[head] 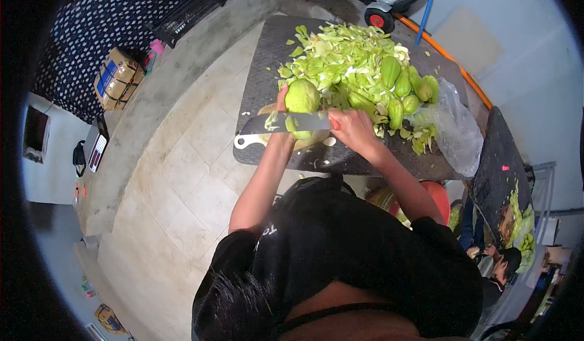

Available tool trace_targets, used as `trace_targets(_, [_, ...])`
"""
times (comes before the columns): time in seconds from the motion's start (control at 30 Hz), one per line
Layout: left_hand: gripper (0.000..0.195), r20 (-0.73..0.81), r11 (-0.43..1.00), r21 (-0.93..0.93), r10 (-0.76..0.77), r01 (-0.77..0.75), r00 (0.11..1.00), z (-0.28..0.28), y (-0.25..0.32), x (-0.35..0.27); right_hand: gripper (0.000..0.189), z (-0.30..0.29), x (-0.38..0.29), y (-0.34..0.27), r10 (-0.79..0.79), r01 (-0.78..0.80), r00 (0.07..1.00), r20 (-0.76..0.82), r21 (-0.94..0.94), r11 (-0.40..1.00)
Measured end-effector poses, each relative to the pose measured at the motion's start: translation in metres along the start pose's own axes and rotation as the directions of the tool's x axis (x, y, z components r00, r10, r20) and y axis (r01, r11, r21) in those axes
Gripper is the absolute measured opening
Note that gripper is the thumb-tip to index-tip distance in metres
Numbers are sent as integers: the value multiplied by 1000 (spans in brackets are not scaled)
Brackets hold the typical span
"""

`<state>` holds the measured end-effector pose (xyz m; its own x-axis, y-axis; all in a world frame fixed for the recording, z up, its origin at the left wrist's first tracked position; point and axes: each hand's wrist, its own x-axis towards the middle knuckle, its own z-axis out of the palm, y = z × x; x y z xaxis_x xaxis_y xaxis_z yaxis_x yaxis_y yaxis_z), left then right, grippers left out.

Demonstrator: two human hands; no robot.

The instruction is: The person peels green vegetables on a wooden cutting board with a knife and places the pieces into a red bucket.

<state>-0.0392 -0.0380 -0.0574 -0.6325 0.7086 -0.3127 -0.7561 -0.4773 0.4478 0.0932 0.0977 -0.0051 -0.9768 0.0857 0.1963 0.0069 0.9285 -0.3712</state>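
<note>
My left hand (281, 100) holds a round, pale-green fruit (302, 96) that looks peeled. Most of that hand is hidden behind the fruit and a broad knife blade (260, 123). With my right hand (355, 129) I grip the knife by its red handle (335, 123). The blade lies level, pointing left, just below the fruit, with green slivers (290, 123) on or against it. Beneath is a cutting board (249, 141) with a white, holed handle end. Past my hands rises a heap of green peelings (346, 53), with several whole ridged green fruits (402, 84) at its right.
The dark table (269, 58) carries a clear plastic bag (456, 135) at its right edge. A red tub (435, 199) stands below, by my right arm. At far right, another person (499, 265) sits near a second dark table (497, 158) with green scraps. Wheels (379, 20) stand behind.
</note>
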Motion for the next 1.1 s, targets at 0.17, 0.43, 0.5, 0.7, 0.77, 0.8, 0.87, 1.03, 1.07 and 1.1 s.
trace_targets(0.17, [54, -36, 997, 27, 69, -68, 997, 2, 8, -4, 9, 12, 8, 34, 63, -70, 992, -113, -58, 996])
trace_targets(0.43, [60, -34, 998, 29, 59, -58, 998, -22, 9, -9, 19, 33, 3, 56, 47, -58, 997, 54, 216, 975])
trace_targets(0.5, [60, 2, 997, -5, 71, -71, 997, -14, 13, -15, 24, 39, 1, 56, 102, -230, 957, 273, 495, 838])
trace_targets(0.7, [60, 130, 1000, 2, 26, -26, 991, -17, 12, -6, 21, 77, -3, 76, 230, -225, 972, 50, 484, 846])
trace_targets(0.77, [60, 29, 997, 13, 78, -79, 997, -25, 10, -5, 19, 46, -4, 38, 96, -69, 993, -74, 306, 949])
trace_targets(0.8, [60, -36, 994, 25, 107, -106, 994, -29, 5, 1, 21, 31, -6, 21, 30, -2, 991, -133, 200, 980])
trace_targets(0.87, [56, -89, 997, 40, 72, -69, 993, -21, 4, 2, 18, 27, -3, 14, 103, -93, 992, -78, 121, 988])
trace_targets(1.03, [62, -71, 987, 124, 114, -105, 991, -4, -4, -6, 14, 30, 10, 16, 139, -151, 974, -178, -59, 987])
trace_targets(1.07, [63, -81, 986, 127, 117, -106, 990, -1, -4, -8, 12, 31, 10, 17, 128, -141, 972, -196, -50, 989])
trace_targets(1.1, [63, -92, 986, 127, 122, -109, 988, 1, -4, -9, 11, 32, 10, 19, 115, -127, 970, -213, -44, 991])
